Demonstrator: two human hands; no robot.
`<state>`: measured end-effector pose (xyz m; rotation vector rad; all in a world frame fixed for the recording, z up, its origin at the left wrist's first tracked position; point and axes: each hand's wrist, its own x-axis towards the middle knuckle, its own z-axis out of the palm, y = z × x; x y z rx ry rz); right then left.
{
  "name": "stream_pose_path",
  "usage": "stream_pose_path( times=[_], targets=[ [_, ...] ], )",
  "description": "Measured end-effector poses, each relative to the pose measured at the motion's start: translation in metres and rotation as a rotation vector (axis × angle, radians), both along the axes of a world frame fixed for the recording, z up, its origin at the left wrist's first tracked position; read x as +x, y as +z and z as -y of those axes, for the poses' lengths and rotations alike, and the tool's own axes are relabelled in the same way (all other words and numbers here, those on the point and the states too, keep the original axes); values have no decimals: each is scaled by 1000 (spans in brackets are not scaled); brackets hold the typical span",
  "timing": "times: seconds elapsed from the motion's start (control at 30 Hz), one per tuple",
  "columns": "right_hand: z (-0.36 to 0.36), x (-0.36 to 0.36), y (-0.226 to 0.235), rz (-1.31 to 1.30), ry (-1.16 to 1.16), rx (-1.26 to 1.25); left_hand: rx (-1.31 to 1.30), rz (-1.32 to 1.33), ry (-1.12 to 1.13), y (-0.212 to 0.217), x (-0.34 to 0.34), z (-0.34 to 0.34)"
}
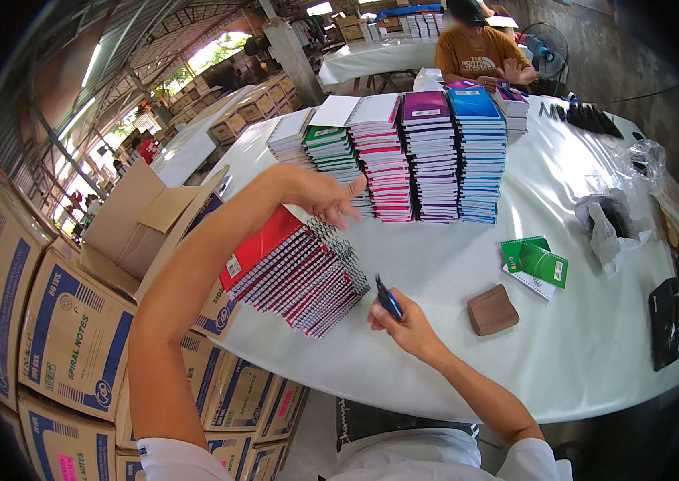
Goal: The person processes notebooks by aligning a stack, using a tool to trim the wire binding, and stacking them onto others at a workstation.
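Note:
My left hand [327, 196] reaches over a stack of red-covered spiral notebooks [295, 276], its fingers apart and nothing in them. The stack leans over at the table's left edge, with its wire spirals facing me. My right hand [407, 325] is closed around a small blue-and-black hand tool [388, 298] with a dark pointed tip. The tool's exact kind does not show. Its tip points up, just right of the red stack and apart from it. Beyond my left hand stand tall stacks of notebooks with green, pink, purple [427, 152] and blue [476, 152] covers.
On the white-covered table [435, 369] lie a brown block [492, 310], green notebooks [536, 263], plastic bags [612, 232] and a black case [666, 321]. Cardboard boxes [74, 337] pile up at left, one open. Across the table sits a person [480, 56] near a fan [544, 52].

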<state>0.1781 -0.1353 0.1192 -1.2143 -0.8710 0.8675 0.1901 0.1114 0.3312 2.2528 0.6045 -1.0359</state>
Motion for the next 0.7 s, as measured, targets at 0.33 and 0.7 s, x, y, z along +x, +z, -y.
stream_pose_path(
  times=[0.33,0.7],
  targets=[
    [-42,-11,62,-639,409,120,284,114,-524,45,-48,27],
    [-67,-8,96,-706,618,97,93,514,-312,33,-49,26]
  ],
)
